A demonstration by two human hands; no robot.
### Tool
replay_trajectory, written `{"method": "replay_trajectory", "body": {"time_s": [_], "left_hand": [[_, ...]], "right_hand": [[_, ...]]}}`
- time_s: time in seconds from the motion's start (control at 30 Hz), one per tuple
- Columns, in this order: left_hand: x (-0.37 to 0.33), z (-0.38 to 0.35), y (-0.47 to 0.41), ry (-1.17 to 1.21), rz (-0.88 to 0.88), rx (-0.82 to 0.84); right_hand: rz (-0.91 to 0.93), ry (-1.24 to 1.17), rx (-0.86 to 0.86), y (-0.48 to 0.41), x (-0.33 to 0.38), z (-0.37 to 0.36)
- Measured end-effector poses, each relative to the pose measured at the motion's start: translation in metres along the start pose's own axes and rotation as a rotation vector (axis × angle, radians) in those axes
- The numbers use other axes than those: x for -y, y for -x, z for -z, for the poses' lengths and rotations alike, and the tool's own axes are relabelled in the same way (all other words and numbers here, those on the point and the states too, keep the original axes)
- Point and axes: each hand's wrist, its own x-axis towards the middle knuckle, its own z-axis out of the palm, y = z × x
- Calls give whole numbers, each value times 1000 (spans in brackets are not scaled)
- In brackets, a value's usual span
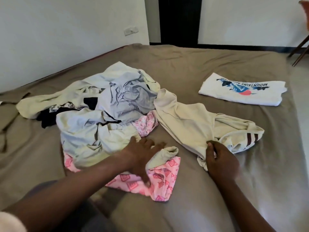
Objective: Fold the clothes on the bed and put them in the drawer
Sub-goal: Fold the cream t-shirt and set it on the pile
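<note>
Right grip (220,159) pinches the cream shirt (189,121) at its edge; my left grip (143,154) lies flat, fingers spread, on the clothes pile (103,111). Both forearms stretch over the brown bed (200,206); white walls (66,22) behind.

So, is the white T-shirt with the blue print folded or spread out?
Folded. The white T-shirt with the blue print lies as a compact flat rectangle, apart from the crumpled pile, on the grey-brown bed sheet.

Bed sheet (200,61): plain taupe. Shirt in pile (127,97): pale blue. Garment (50,118): black. Pink cloth (160,178): darker pink diamond print. Cream shirt (192,121): maroon stripes on cuff. Folded t-shirt (242,91): white, blue-black graphic, coral circle, dark lettering.
</note>
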Motion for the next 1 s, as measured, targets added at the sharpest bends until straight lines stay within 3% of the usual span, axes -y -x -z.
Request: {"method": "replay_trajectory", "body": {"time_s": [0.17, 0.23, 0.37, 0.5, 0.6, 0.67, 0.77, 0.8, 0.83, 0.87, 1.0], "left_hand": [[32, 37, -13, -121, -51, -85], [55, 51, -6, -175, 23, -137], [150, 112, 17, -91, 415, -410], [250, 162, 46, 207, 937, -996], [268, 158, 29, 389, 1197, -1197], [258, 122, 4, 432, 1167, -1041], [220, 37, -45, 377, 900, -325], [203, 12, -57, 358, 837, -190], [185, -7, -66, 334, 807, -157], [169, -19, -70, 313, 793, -232], [132, -35, -70, 375, 653, -837]], "right_hand": [[18, -7, -31, 0, 0, -2], [19, -4, -41, 1, -4, -4], [10, 19, -36, 1, -8, -5], [-27, 23, -30, 0, -5, -6], [-22, 14, -37, -1, -5, -5], [-3, 20, -47, 0, -6, -6], [0, 19, -64, 0, -8, -8], [-1, 14, -62, 0, -8, -7], [4, 4, -59, 0, -8, -7], [8, 8, -55, 1, -7, -7], [-71, 38, 2, -6, 4, 4]]}}
